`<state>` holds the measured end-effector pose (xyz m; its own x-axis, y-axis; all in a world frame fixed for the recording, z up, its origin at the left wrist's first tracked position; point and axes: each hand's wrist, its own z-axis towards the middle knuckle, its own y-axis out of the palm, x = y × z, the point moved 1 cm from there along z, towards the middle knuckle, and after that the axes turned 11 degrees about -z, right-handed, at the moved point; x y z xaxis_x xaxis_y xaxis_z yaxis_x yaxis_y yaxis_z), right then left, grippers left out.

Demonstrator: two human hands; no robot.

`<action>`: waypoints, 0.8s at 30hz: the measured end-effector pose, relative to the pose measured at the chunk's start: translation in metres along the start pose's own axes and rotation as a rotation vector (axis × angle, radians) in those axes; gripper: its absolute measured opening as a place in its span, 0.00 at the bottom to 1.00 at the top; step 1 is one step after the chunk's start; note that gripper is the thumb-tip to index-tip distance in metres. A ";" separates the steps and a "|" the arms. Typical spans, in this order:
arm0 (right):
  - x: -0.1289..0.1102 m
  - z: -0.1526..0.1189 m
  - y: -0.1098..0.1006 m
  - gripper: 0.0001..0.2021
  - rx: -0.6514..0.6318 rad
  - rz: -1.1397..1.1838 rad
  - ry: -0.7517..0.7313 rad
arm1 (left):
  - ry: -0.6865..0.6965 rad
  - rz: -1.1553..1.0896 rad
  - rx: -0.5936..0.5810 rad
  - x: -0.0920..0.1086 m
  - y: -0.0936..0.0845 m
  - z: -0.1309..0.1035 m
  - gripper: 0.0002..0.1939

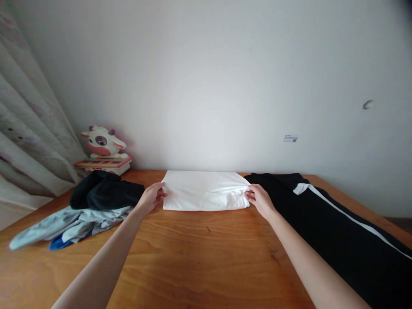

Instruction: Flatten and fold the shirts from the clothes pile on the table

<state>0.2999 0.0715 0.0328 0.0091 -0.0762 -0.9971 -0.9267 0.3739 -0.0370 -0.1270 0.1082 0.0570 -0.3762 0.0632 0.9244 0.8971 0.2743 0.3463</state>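
A white folded cloth [202, 191] lies as a wide flat rectangle near the back of the wooden table, by the wall. What kind of garment it is cannot be made out. At its left edge my left hand [152, 198] is closed, fingertips pinching the fabric. My right hand [260, 200] grips the opposite edge, where the material is wrinkled near the fingers. Both arms reach forward over the table, one on each side of the cloth.
Black trousers [309, 227] with a white side stripe stretch along the right of the wooden table [199, 257]. At the left sit a black garment [106, 193], a crumpled grey garment [74, 223] with blue, and a cow toy keyboard [104, 150]. A curtain [28, 128] hangs beside them.
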 end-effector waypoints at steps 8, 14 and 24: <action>0.023 -0.070 -0.065 0.21 -0.273 -0.355 -0.008 | -0.141 0.327 -0.176 -0.001 -0.040 -0.047 0.22; 0.021 -0.068 -0.049 0.19 -0.245 -0.477 0.014 | -0.037 0.601 -0.329 0.000 -0.038 -0.059 0.31; 0.026 -0.113 -0.092 0.25 -0.189 -0.485 -0.127 | -0.110 0.402 -0.221 0.011 -0.066 -0.096 0.29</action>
<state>0.3428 -0.0692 0.0175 0.4876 -0.0817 -0.8692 -0.8563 0.1494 -0.4944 -0.1679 -0.0011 0.0599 -0.0006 0.2276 0.9738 1.0000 -0.0024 0.0012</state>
